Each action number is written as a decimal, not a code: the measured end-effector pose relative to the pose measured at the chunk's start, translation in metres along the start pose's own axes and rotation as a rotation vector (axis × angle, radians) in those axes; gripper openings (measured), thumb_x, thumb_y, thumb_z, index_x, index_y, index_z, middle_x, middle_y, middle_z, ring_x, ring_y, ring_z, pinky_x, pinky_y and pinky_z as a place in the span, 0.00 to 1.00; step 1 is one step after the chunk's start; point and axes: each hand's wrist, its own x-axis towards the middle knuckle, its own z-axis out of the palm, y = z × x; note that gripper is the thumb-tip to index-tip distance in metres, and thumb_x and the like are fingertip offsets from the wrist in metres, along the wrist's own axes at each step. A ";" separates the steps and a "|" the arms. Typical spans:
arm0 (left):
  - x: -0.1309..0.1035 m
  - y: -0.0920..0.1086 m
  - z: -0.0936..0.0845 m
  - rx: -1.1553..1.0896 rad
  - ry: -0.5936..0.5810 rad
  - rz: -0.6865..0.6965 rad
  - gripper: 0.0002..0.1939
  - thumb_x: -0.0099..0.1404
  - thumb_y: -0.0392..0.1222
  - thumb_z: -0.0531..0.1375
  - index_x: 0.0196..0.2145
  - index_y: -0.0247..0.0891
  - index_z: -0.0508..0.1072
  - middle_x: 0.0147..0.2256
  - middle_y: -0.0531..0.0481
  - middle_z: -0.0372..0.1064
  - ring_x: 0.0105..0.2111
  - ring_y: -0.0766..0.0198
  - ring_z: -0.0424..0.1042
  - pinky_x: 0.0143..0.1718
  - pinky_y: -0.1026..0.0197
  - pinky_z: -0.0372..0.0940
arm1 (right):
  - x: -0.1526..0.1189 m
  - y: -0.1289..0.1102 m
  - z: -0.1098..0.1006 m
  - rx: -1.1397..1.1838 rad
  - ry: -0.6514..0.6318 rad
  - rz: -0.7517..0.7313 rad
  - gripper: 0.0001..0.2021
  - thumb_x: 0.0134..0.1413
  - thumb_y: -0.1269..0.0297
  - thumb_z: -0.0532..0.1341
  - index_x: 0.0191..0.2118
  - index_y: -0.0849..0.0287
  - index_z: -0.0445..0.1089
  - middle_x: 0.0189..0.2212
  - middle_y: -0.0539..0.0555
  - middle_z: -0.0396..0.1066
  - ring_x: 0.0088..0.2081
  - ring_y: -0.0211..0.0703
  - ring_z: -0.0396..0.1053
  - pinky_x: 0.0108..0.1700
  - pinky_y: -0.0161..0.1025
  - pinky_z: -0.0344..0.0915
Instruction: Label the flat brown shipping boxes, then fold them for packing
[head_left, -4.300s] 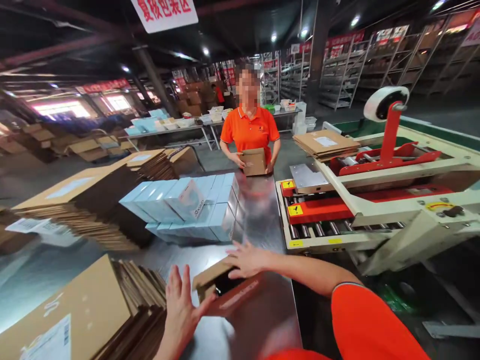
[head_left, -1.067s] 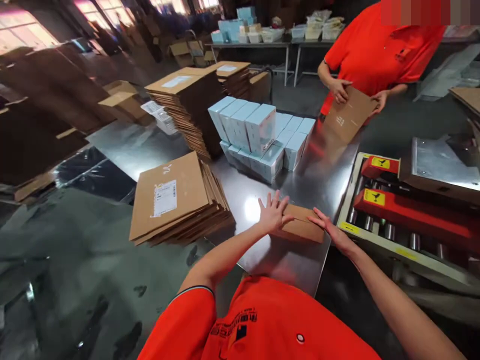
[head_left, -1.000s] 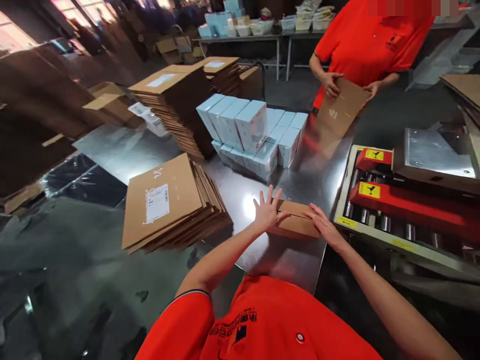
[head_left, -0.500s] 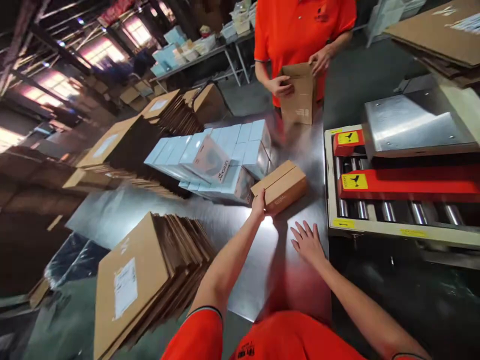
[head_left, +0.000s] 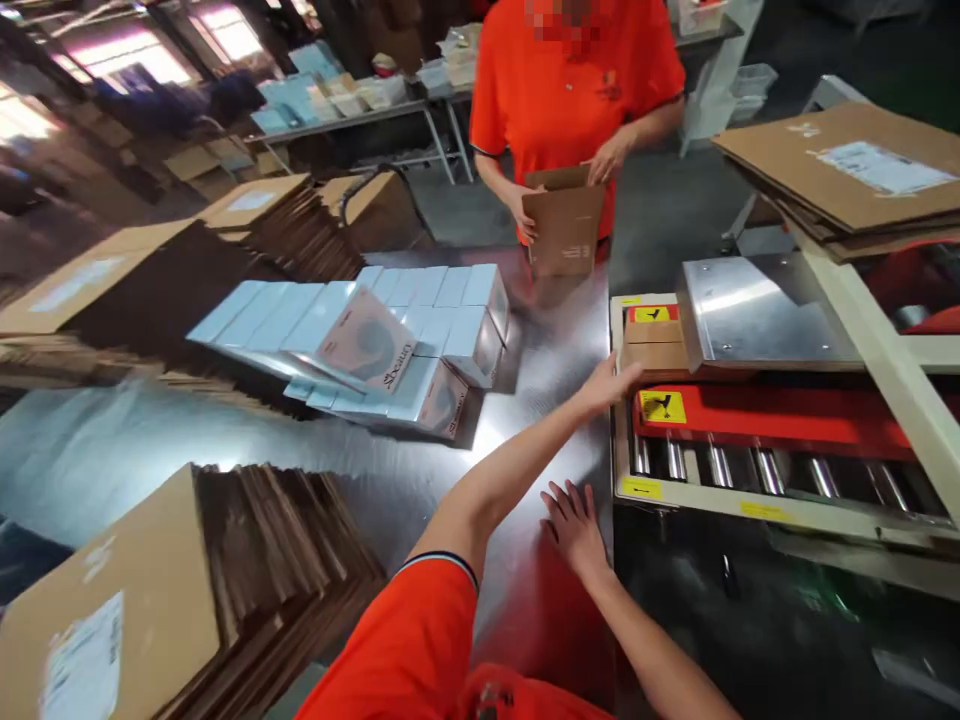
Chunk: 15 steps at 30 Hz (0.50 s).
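My left hand (head_left: 606, 386) reaches across to the machine's near end, thumb and a finger apart, beside the left end of a closed brown carton (head_left: 654, 350). That carton lies on the roller machine (head_left: 750, 505), between its red guides and partly under a metal cover. My right hand (head_left: 576, 525) is spread over the steel table (head_left: 536, 405) near its right edge and holds nothing. Left of my hands, light blue boxes (head_left: 420, 330) are stacked, a pink-faced one (head_left: 367, 340) tilted on top.
Across the table a person in a red shirt (head_left: 577, 110) holds an open carton (head_left: 564, 230). Flattened cardboard is piled at lower left (head_left: 112, 590), at far left (head_left: 97, 275) and at upper right (head_left: 862, 165). Loaded tables (head_left: 360, 122) stand behind.
The brown carton has moved from the table rightward onto the rollers, and my left hand has moved right with it, its fingers now apart. The view has turned right. The co-worker's carton is opened wider.
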 end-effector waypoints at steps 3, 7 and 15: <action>-0.108 -0.002 -0.053 0.226 0.150 0.348 0.28 0.69 0.48 0.57 0.63 0.37 0.63 0.66 0.42 0.57 0.67 0.51 0.54 0.69 0.51 0.47 | 0.004 0.003 -0.005 0.029 0.019 0.036 0.20 0.61 0.63 0.55 0.58 0.47 0.69 0.61 0.57 0.67 0.65 0.64 0.57 0.66 0.71 0.44; -0.289 -0.026 -0.179 0.523 0.681 0.344 0.23 0.71 0.51 0.52 0.59 0.42 0.69 0.62 0.43 0.64 0.64 0.54 0.59 0.68 0.51 0.50 | 0.051 -0.044 -0.010 0.238 0.070 -0.024 0.22 0.62 0.53 0.51 0.55 0.55 0.70 0.54 0.67 0.71 0.60 0.72 0.63 0.58 0.78 0.53; -0.584 -0.103 -0.314 0.724 1.636 -0.741 0.20 0.70 0.48 0.52 0.51 0.33 0.71 0.60 0.26 0.64 0.64 0.36 0.56 0.59 0.30 0.53 | 0.111 -0.321 -0.035 0.608 -0.236 -0.760 0.29 0.66 0.48 0.50 0.67 0.55 0.56 0.67 0.61 0.55 0.69 0.55 0.51 0.68 0.59 0.52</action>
